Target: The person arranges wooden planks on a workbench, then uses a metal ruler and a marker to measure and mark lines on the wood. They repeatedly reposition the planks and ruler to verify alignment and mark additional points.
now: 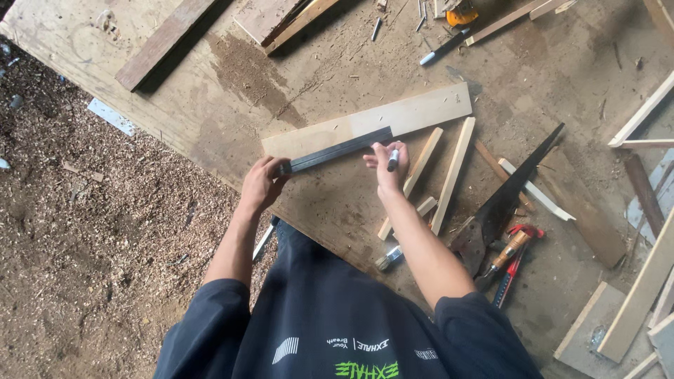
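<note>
Long dark metal straightedge (337, 151) lies along lower edge of a pale flat wooden board (379, 121), both slanting up to the right on the big worn plywood desk (295, 70), approx at frame centre. Left hand (261, 184) pins the straightedge's left end, fingers curled down on it & closed around the end. Right hand (387, 168) sits just below the straightedge's right end, fingers closed on a short black marker w/ pale tip (393, 160), tip pointing up toward the board edge; can't tell if tip touches wood. Right of the hand: two thin light wood strips (453, 175) lying nearly parallel, near the wrist but not under it. Further right, a dark-bladed handsaw (509, 193), blade running up-right, handle end low; beside it a red-handled tool (516, 245) & a wooden-handled one, partly overlapping, kinds hard to make out. Small brush w/ metal ferrule (388, 258) pokes out from under the right forearm, rest hidden. Top edge: dark planks (165, 42), a pen-like item (444, 48), an orange object cut off by the frame. Right edge: more pale offcuts, cropped. Left of desk: sawdust-covered ground (91, 231). Dark sleeves & torso fill the bottom.
</note>
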